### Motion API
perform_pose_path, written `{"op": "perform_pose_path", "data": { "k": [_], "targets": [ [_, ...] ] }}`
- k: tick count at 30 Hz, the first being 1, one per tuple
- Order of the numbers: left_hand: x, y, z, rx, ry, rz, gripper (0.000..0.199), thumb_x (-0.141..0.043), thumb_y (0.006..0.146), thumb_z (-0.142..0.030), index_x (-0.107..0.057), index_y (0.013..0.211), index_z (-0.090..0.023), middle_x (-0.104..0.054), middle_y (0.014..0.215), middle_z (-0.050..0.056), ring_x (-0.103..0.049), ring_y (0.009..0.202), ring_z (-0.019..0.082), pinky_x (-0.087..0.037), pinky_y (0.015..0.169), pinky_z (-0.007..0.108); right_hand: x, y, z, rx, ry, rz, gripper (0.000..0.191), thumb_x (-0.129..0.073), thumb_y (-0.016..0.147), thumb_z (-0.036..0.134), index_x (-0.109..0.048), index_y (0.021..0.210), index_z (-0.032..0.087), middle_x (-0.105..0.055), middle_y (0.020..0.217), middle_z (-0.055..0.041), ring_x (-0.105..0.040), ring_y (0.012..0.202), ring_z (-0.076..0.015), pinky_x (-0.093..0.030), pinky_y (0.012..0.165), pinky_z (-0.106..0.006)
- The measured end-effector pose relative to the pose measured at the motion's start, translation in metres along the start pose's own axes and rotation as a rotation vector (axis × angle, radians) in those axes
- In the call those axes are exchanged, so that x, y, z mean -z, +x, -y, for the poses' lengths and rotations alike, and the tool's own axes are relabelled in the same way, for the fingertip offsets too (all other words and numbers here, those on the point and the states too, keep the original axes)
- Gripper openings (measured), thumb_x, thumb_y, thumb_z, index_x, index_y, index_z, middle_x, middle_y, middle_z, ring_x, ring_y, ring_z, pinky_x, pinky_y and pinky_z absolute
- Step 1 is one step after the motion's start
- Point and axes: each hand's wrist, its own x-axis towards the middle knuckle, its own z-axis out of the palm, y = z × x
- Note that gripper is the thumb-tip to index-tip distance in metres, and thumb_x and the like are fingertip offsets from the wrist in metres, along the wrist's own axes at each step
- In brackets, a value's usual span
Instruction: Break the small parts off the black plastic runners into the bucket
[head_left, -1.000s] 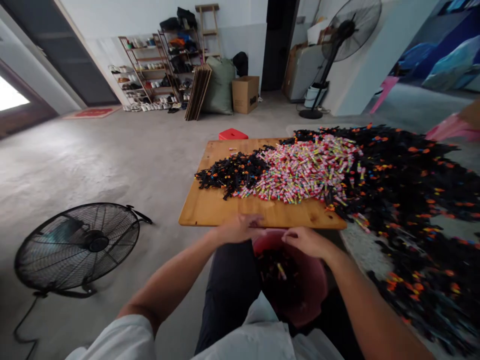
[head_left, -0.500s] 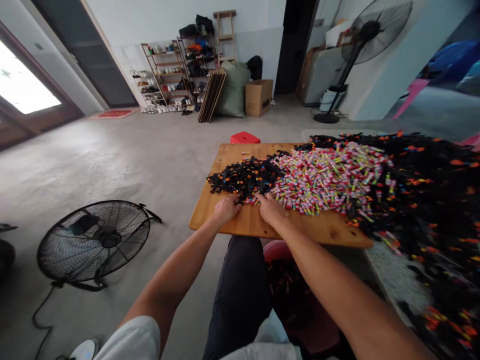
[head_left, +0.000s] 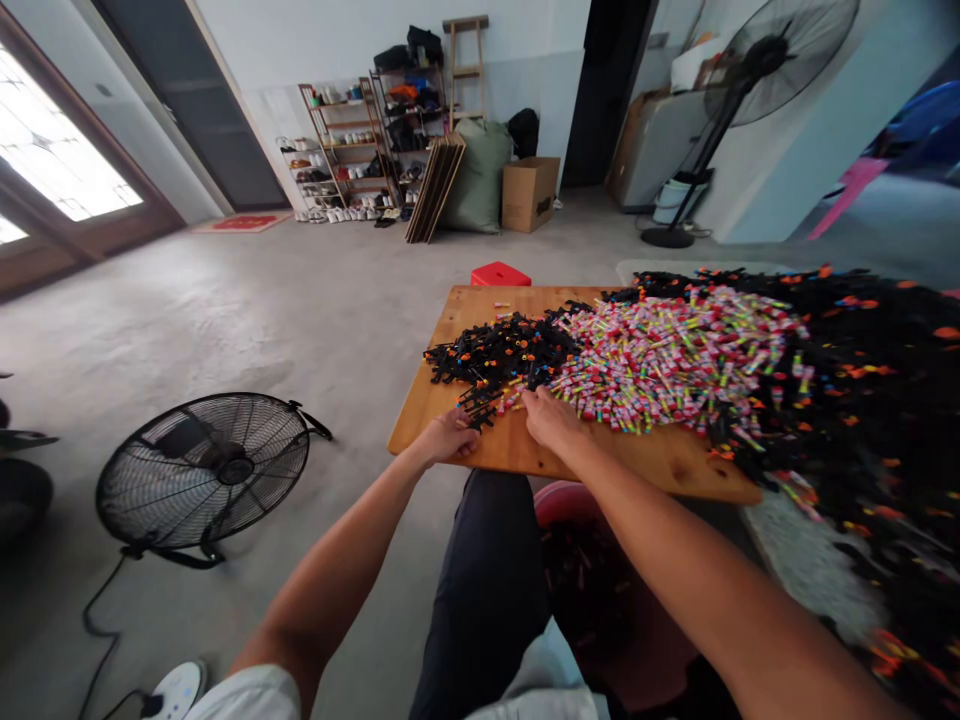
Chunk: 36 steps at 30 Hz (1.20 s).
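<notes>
A wooden board point(head_left: 517, 455) bears a heap of small black pieces point(head_left: 506, 348) with orange and blue bits. To its right lies a heap of pink, white and yellow tubes point(head_left: 675, 350). My left hand point(head_left: 448, 436) is at the board's near left edge, its fingers closed at the near side of the black heap; what they hold is too small to make out. My right hand point(head_left: 553, 418) is closed where the two heaps meet, its fingertips against small pieces that I cannot tell apart.
A big black heap point(head_left: 885, 380) spreads at the right. Below the board, a red tub point(head_left: 645, 650) holds dark pieces. A floor fan point(head_left: 206, 470) stands at left, a red stool point(head_left: 501, 274) behind the board, a cardboard box point(head_left: 529, 194) farther back.
My left hand has drawn slightly left and toward me, away from the black heap. My right hand stays near the same place on the board. The view has shifted a little.
</notes>
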Motion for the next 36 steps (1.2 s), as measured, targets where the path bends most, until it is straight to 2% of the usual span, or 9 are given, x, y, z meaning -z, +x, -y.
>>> {"op": "perform_pose_path", "data": {
  "k": [3, 6, 11, 14, 17, 20, 23, 31, 36],
  "targets": [
    [0.001, -0.004, -0.003, 0.077, -0.056, 0.090, 0.057, -0.072, 0.079, -0.026, -0.060, 0.134, -0.018, -0.069, 0.065, -0.002, -0.061, 0.052, 0.012, -0.046, 0.055, 0.022, 0.000, -0.004, 0.001, 0.025, 0.005, 0.000, 0.044, -0.037, 0.104, 0.017, -0.048, 0.147, 0.019, -0.061, 0.127, -0.0165, -0.065, 0.110, -0.0280, -0.049, 0.091, -0.036],
    [-0.001, -0.011, -0.004, -0.026, -0.126, 0.042, 0.065, -0.070, 0.083, -0.032, -0.055, 0.144, -0.017, -0.065, 0.061, -0.004, -0.058, 0.051, 0.011, -0.045, 0.054, 0.021, -0.004, -0.011, 0.000, 0.036, 0.020, -0.007, 0.043, -0.038, 0.105, 0.018, -0.049, 0.147, 0.017, -0.061, 0.131, -0.0167, -0.063, 0.116, -0.0278, -0.049, 0.093, -0.035],
    [-0.002, -0.023, -0.002, -0.157, -0.253, 0.020, 0.047, -0.069, 0.088, -0.048, -0.071, 0.118, -0.012, -0.073, 0.075, 0.003, -0.066, 0.065, 0.012, -0.048, 0.062, 0.022, -0.010, -0.019, -0.005, 0.016, 0.065, 0.004, 0.044, -0.041, 0.102, 0.016, -0.051, 0.145, 0.018, -0.061, 0.136, -0.0153, -0.065, 0.114, -0.0266, -0.049, 0.091, -0.034],
    [0.000, -0.030, 0.001, -0.182, -0.278, 0.084, 0.052, -0.079, 0.082, -0.049, -0.069, 0.121, -0.015, -0.078, 0.107, 0.011, -0.074, 0.090, 0.018, -0.053, 0.075, 0.025, -0.009, -0.022, -0.010, 0.021, 0.077, 0.018, 0.042, -0.043, 0.099, 0.012, -0.058, 0.138, 0.014, -0.062, 0.134, -0.0166, -0.064, 0.115, -0.0264, -0.047, 0.093, -0.033],
    [0.000, -0.032, 0.004, -0.200, -0.286, 0.074, 0.054, -0.083, 0.078, -0.046, -0.068, 0.121, -0.017, -0.077, 0.118, 0.013, -0.074, 0.099, 0.021, -0.054, 0.082, 0.027, -0.008, -0.025, -0.016, 0.028, 0.068, 0.025, 0.035, -0.042, 0.098, 0.008, -0.066, 0.122, 0.013, -0.063, 0.131, -0.0167, -0.064, 0.113, -0.0255, -0.046, 0.094, -0.032],
    [-0.002, -0.031, 0.004, -0.211, -0.274, -0.037, 0.051, -0.078, 0.080, -0.050, -0.070, 0.117, -0.016, -0.079, 0.109, 0.011, -0.073, 0.077, 0.016, -0.053, 0.069, 0.025, -0.007, -0.030, -0.019, 0.029, 0.065, 0.008, 0.030, -0.041, 0.100, 0.010, -0.068, 0.114, 0.014, -0.064, 0.129, -0.0160, -0.063, 0.114, -0.0244, -0.045, 0.094, -0.031],
    [-0.005, -0.031, -0.002, -0.225, -0.249, -0.092, 0.051, -0.074, 0.082, -0.053, -0.073, 0.117, -0.016, -0.078, 0.096, 0.007, -0.061, 0.054, 0.009, -0.048, 0.057, 0.024, -0.006, -0.035, -0.018, 0.015, 0.073, -0.034, 0.028, -0.040, 0.103, 0.014, -0.066, 0.113, 0.014, -0.064, 0.126, -0.0147, -0.062, 0.115, -0.0235, -0.044, 0.094, -0.031],
    [-0.021, -0.023, -0.011, -0.169, -0.378, -0.146, 0.063, -0.078, 0.078, -0.057, -0.072, 0.121, -0.011, -0.051, 0.055, -0.006, -0.041, 0.047, 0.006, -0.030, 0.046, 0.019, -0.026, -0.057, -0.013, 0.005, 0.036, -0.056, 0.016, -0.052, 0.103, 0.025, -0.064, 0.111, 0.018, -0.065, 0.122, -0.0119, -0.062, 0.109, -0.0240, -0.043, 0.088, -0.032],
    [-0.022, -0.014, -0.001, -0.112, -0.273, -0.247, 0.048, -0.071, 0.082, -0.063, -0.063, 0.077, -0.016, -0.036, 0.052, -0.009, -0.032, 0.046, 0.006, -0.024, 0.045, 0.021, -0.039, -0.071, -0.018, 0.063, -0.036, -0.209, 0.028, -0.044, 0.108, 0.030, -0.068, 0.107, 0.017, -0.062, 0.117, -0.0140, -0.056, 0.113, -0.0266, -0.042, 0.094, -0.034]
  ]
}}
